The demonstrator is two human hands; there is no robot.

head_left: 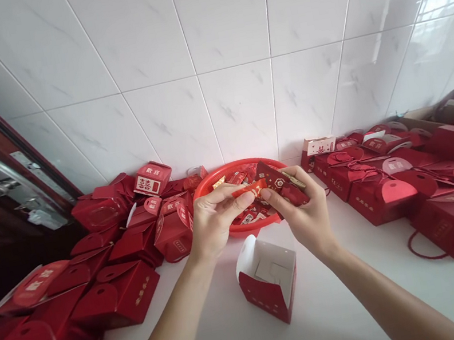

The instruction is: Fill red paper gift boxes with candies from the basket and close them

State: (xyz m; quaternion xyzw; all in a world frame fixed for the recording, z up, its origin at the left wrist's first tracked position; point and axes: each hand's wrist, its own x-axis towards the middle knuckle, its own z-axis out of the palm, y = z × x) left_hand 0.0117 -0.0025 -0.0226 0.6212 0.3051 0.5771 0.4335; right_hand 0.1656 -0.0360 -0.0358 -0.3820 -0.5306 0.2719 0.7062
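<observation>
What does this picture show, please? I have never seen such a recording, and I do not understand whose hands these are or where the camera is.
There is no machine here: you see a person's two bare hands. The single picture comes from a camera worn on that person's head, looking forward and down, so the forearms enter from below.

The left hand pinches an orange-red packet. The right hand holds a dark red packet, and its thumb reaches close to the left thumb. Both are above a red basket of small wrapped pieces.

On the white surface, nearer the person, stands an open red box. More red boxes lie at the left and at the right.
</observation>
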